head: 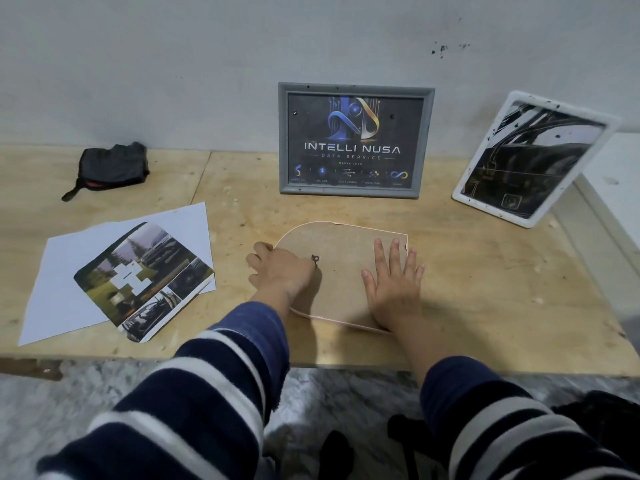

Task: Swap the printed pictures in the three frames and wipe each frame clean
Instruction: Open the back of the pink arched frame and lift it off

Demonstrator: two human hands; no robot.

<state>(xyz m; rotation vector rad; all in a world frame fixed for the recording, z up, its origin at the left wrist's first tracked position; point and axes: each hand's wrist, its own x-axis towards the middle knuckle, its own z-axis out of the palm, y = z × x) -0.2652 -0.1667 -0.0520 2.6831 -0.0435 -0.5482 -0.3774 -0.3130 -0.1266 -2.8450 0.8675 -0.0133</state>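
Note:
A pink arch-shaped frame (341, 244) lies face down on the wooden table (467, 271), its brown backing board up. My left hand (282, 271) curls over the frame's left edge, fingers at the rim. My right hand (393, 278) lies flat on the backing board with straight fingers. A small metal hanger (314, 260) sits on the board by my left hand. A grey frame (356, 140) with a dark logo print leans on the wall. A white frame (533, 157) with a dark picture leans at the right. A printed photo collage (143, 275) lies on white paper (69, 292) at the left.
A dark folded cloth (112, 166) lies at the back left of the table. The table's front edge runs just below my wrists. A white surface (616, 188) adjoins the table on the right, and a grey wall rises behind.

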